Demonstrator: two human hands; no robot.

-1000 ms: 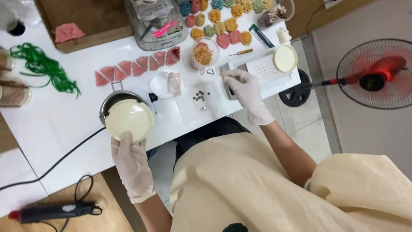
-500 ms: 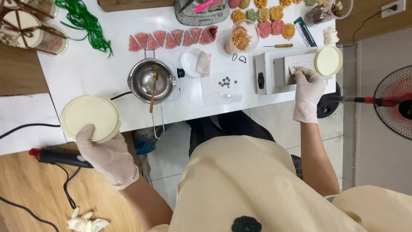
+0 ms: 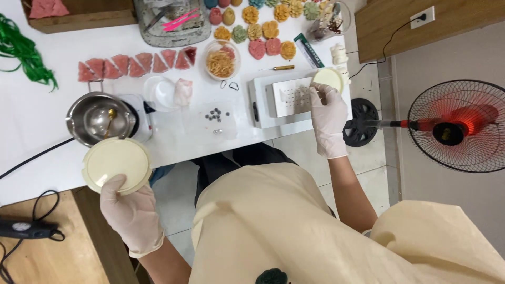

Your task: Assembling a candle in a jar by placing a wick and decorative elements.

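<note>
Both hands, the left hand (image 3: 131,213) and the right hand (image 3: 329,118), wore whitish gloves. The round lid (image 3: 117,164) at lower left was pale cream, as was the small round lid (image 3: 328,79) at upper right. The surface (image 3: 37,115) was white. The wedge-shaped pieces (image 3: 137,63) were pink-red, the strands (image 3: 23,58) at far left green, the pot (image 3: 100,118) silver, and the fan (image 3: 457,126) black with a red hub.

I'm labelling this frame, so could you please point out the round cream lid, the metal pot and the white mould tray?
round cream lid (image 3: 115,164), head view, middle of its flat face
metal pot (image 3: 94,118), head view, inner wall
white mould tray (image 3: 289,97), head view, dimpled top
</note>
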